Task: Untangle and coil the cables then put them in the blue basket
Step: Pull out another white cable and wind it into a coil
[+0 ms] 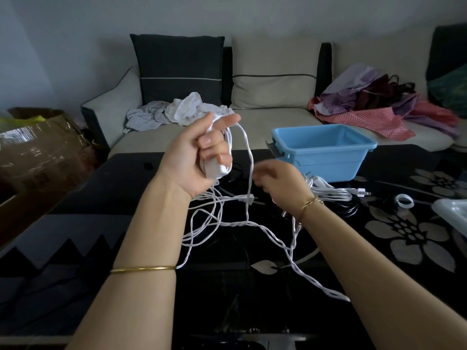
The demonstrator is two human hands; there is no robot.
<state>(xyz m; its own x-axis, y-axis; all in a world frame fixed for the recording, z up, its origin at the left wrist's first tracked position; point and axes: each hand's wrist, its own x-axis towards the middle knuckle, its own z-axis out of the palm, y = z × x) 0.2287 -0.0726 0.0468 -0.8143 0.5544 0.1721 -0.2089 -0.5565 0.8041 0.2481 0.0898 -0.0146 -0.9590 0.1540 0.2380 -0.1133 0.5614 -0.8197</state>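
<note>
My left hand (197,157) is raised above the table and grips a white adapter block with loops of white twisted cable (249,157) wound over its fingers. The cable hangs down and trails in tangled strands (227,223) across the black table. Lower and to the right, my right hand (278,183) is blurred, its fingers curled at a hanging strand. Another white cable bundle with a plug (336,193) and a black cable (346,209) lie behind my right wrist. The blue basket (326,157) stands empty at the table's far side.
The black glass table (101,193) has a floral pattern on the right. A small white ring (404,200) and a clear plastic tray (452,213) lie at the right edge. Behind stands a sofa (275,117) with clothes piled on it; a cardboard box (38,147) stands left.
</note>
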